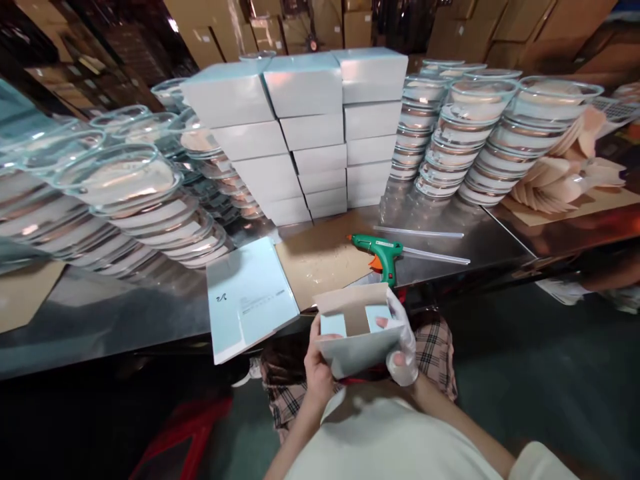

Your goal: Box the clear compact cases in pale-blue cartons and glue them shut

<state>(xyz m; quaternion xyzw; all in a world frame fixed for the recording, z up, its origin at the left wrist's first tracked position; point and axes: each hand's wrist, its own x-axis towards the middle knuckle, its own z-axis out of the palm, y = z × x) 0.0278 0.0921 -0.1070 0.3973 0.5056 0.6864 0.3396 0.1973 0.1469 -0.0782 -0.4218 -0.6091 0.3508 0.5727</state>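
Observation:
Between my hands, just in front of my lap, is a small cardboard box (363, 353) with its top open and pale blue side flaps folded inward. My left hand (320, 360) grips its left side, fingers over the front edge. On the right side my right hand (404, 350), partly covered by a whitish glove, holds the box with the thumb and a fingertip showing. A green glue gun (383, 248) with an orange trigger lies on the table just beyond the box. To the left, flat pale blue box blanks (253, 293) overhang the table edge.
Several closed white boxes (315, 133) are stacked at the back centre. Stacks of clear bowls (150, 207) stand left, and more bowl stacks (500, 153) stand right. Two glue sticks (435, 256) and a brown cardboard sheet (320, 260) lie on the metal table (150, 313).

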